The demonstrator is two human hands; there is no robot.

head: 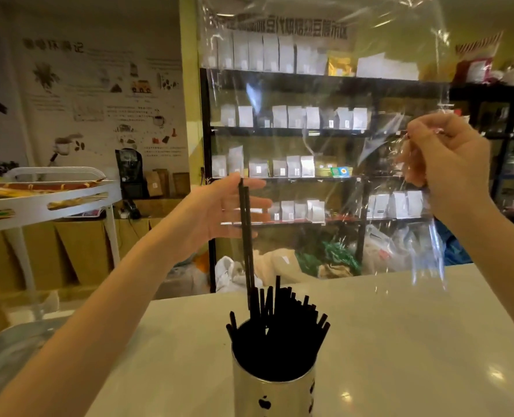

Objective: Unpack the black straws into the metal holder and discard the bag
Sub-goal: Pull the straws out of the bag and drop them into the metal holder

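A metal holder [272, 392] stands on the white counter near the front, packed with several black straws [282, 329]. Two straws [246, 236] stick up higher than the rest, their lower ends among the others in the holder. My left hand [222, 212] is behind their tops, fingers spread, thumb and fingertip touching the upper ends. My right hand [448, 164] is raised at the right, pinching a large clear plastic bag [324, 115] that hangs spread in the air above the counter. The bag looks empty.
The white counter [400, 341] spreads out around the holder. A white cart [48, 197] stands at the left. Black shelves [294, 176] with white pouches stand behind the counter, with bags on the floor below.
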